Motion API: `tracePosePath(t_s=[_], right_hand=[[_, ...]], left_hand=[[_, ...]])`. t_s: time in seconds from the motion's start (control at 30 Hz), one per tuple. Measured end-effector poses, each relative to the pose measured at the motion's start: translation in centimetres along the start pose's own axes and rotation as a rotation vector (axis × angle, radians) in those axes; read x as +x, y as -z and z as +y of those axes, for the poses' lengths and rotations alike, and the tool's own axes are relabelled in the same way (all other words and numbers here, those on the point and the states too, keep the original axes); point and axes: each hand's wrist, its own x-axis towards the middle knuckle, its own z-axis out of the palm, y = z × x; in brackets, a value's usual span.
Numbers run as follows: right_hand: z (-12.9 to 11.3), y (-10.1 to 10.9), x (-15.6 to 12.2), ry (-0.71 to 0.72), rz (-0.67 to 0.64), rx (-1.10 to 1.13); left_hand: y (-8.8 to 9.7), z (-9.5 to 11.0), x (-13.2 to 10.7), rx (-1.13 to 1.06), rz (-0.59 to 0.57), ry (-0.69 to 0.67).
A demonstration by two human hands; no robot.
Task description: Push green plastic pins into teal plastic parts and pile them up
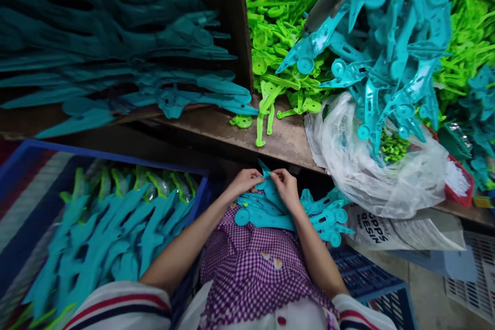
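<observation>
My left hand [244,182] and my right hand [285,185] meet over my lap, both pinching a teal plastic toy part [268,189] between their fingers. Below it, several more teal parts [325,215] lie on my purple checked lap. The part's tip sticks up between my two hands.
A brown workbench [286,139] in front carries a heap of lime green parts [278,36], a pile of teal parts [394,62] and a clear plastic bag [371,175]. A blue crate [34,149] at my left holds finished teal pieces [116,237]. Dark teal pieces [116,56] are stacked at upper left.
</observation>
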Motion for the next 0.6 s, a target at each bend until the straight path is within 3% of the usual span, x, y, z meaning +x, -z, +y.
tracePosePath(t_s=[0.17,0.37,0.6], right_hand=[[0.4,-0.5,0.0,0.009,0.033,-0.045],[0.4,-0.9,-0.1,0.208,-0.055,-0.234],[0.8,-1.2,1.0,0.227,-0.137,-0.369]], left_hand=[[0.0,-0.5,0.3,0.005,0.007,0.000],[-0.6,-0.6,0.1,-0.029,0.021,-0.025],[-0.4,-0.9,0.2,-0.071,0.026,0.012]])
